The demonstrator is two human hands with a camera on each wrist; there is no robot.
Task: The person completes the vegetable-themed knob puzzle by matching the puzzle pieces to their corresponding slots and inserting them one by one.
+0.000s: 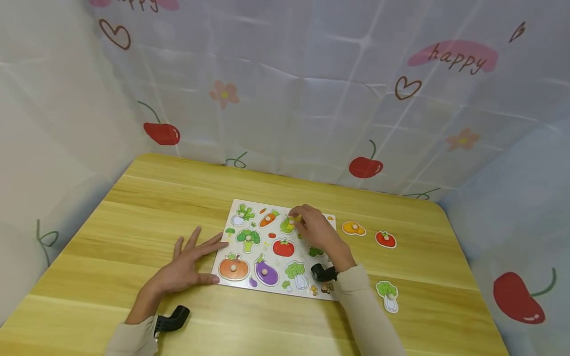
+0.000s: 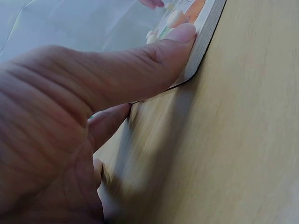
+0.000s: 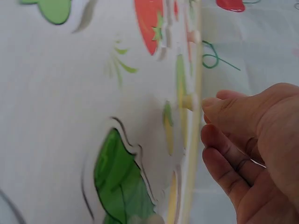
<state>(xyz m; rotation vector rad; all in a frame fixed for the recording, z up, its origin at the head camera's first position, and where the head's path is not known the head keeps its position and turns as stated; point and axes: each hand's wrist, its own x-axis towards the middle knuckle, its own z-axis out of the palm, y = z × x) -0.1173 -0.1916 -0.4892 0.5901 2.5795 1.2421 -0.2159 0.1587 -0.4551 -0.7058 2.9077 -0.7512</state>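
Beige-cuffed right hand (image 1: 315, 228): hung over the top row, fingers loosely bent; the right wrist view showed the thumb just apart from the corn's knob (image 3: 187, 101), nothing gripped.
Left hand (image 1: 183, 267): fingers spread at the left edge of the board (image 1: 272, 288), thumb on its near corner; it gripped nothing.
Corn piece (image 1: 286, 226): in the top row, beside the carrot piece (image 1: 268, 218); whether fully flush, could not be told. Green end pointed toward the carrot, yellow end away; exact slant hidden by fingers.
Corn risk: a brush of the fingertips against the knob could have tipped the piece.
Board risk: slack in the left thumb could have let the board slide under a push.
Board axis: long side ran left to right, roughly along the table's (image 1: 249, 326) back edge.
Black wrist device (image 1: 323, 273): sat low over the board; a dip could have scraped it.
Right sleeve (image 1: 369, 311): near the cabbage piece (image 1: 388, 296); an outward swing could have shoved it.
Cabbage axis: front to back, stalk toward the person.
Tomato piece (image 1: 385, 239): right of the board, stem pointing away.
Potato piece (image 1: 354, 228): just beside the board, long axis left to right.
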